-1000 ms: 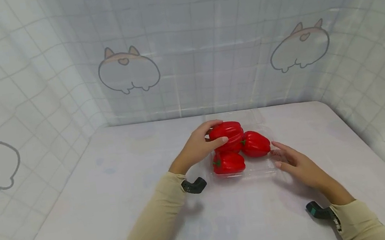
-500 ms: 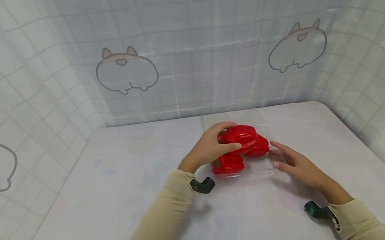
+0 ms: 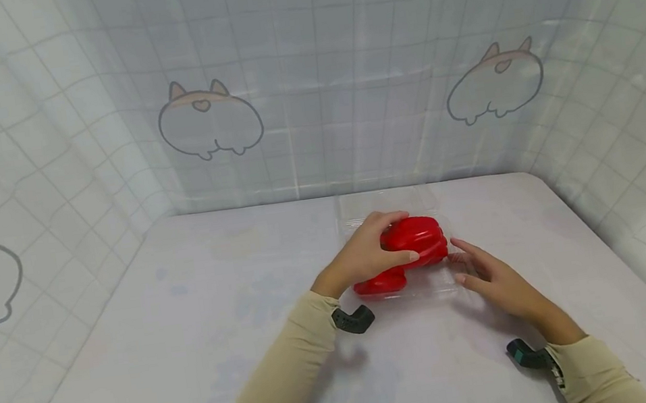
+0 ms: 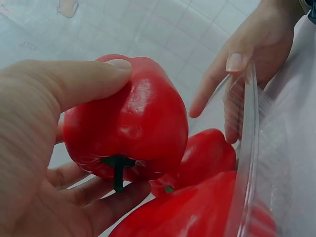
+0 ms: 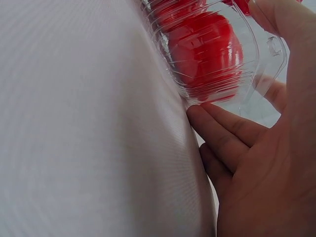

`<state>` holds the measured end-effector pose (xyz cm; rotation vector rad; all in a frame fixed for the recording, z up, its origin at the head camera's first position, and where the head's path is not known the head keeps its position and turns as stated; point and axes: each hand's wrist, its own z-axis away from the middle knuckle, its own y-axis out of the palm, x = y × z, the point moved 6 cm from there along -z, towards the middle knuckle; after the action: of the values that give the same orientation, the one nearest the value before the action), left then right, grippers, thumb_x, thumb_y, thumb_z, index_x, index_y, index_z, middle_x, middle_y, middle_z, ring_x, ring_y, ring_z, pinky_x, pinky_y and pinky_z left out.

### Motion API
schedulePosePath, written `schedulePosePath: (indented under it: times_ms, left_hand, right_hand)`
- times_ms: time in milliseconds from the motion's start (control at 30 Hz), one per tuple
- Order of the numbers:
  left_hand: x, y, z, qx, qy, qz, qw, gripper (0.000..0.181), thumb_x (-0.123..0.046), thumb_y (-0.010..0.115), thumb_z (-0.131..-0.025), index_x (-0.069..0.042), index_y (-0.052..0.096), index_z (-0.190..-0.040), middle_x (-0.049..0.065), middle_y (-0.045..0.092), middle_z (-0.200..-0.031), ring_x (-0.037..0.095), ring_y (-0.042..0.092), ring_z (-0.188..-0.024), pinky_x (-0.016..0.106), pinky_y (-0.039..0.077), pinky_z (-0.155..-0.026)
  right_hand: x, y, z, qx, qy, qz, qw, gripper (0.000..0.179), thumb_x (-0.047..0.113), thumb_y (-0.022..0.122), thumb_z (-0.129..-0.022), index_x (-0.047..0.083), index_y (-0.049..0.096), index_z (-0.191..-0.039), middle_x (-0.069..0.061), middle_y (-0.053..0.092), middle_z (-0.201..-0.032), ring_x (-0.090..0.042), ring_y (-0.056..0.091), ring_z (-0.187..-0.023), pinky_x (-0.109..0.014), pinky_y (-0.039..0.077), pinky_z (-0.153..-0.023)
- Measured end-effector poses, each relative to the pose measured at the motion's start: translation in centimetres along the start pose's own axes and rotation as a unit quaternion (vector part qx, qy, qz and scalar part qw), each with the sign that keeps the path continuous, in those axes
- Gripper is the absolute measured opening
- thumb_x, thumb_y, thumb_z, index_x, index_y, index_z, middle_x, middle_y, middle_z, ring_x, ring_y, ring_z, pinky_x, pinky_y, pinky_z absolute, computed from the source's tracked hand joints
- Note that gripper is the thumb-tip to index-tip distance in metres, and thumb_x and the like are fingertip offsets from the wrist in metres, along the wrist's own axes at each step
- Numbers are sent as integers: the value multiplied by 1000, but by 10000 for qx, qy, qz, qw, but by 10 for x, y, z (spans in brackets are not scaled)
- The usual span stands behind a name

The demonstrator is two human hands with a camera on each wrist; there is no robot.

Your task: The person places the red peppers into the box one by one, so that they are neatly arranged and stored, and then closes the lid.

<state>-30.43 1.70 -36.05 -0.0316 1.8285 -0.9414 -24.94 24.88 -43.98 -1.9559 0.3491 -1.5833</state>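
Observation:
A red bell pepper [image 3: 415, 233] with a green stem [image 4: 118, 170] is gripped by my left hand [image 3: 366, 250], thumb on one side and fingers beneath. It is held over a clear plastic clamshell container [image 3: 432, 289]. Inside lie two more red bell peppers; the front-left one [image 3: 383, 283] is partly covered by my left hand, and the other red bell pepper [image 4: 207, 155] shows behind the held one. At the container's right corner, my right hand [image 3: 501, 280] holds the edge, thumb over the rim and fingers against the outer side.
The container's clear lid [image 3: 387, 201] lies folded back at the rear. A pale table [image 3: 196, 354] spreads around it. Grid-patterned curtains [image 3: 337, 77] with cartoon animal drawings rise behind and at both sides. A dark wrist device [image 3: 354, 320] hangs under the left cuff.
My left hand has carried its bell pepper rightward and slightly toward me, from the container's left part over the right-hand pepper. The right hand has stayed at the corner.

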Motion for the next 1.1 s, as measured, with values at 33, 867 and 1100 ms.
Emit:
schedulePosePath:
  times_ms: [33,867,1100]
  left_hand:
    - [0,1,0,36,-14,-25,10000,75,-43,80,-84,-24,47,-149,-5,51,-133,13,51,-117,32,55,-85]
    - [-6,18,-4,469,293,-872,9947,68,-40,79,-84,-25,50,-144,-6,49,-134,11,50,-118,27,54,-84]
    - [-7,24,-7,668,209,-1194,9904,68,-43,78,-84,-24,51,-144,-5,50,-135,11,49,-119,28,53,-86]
  right_hand:
    - [0,0,0,-3,-12,4,10000,72,28,64,-99,22,26,-160,-19,49,-147,-40,41,-139,-59,38,-105]
    - [-1,-1,-2,-93,217,189,9995,76,34,67,-96,26,26,-160,-20,47,-148,-42,44,-136,-61,46,-98]
    - [-2,0,-2,-33,181,35,9998,74,33,65,-97,26,26,-160,-21,44,-151,-42,42,-138,-60,41,-102]
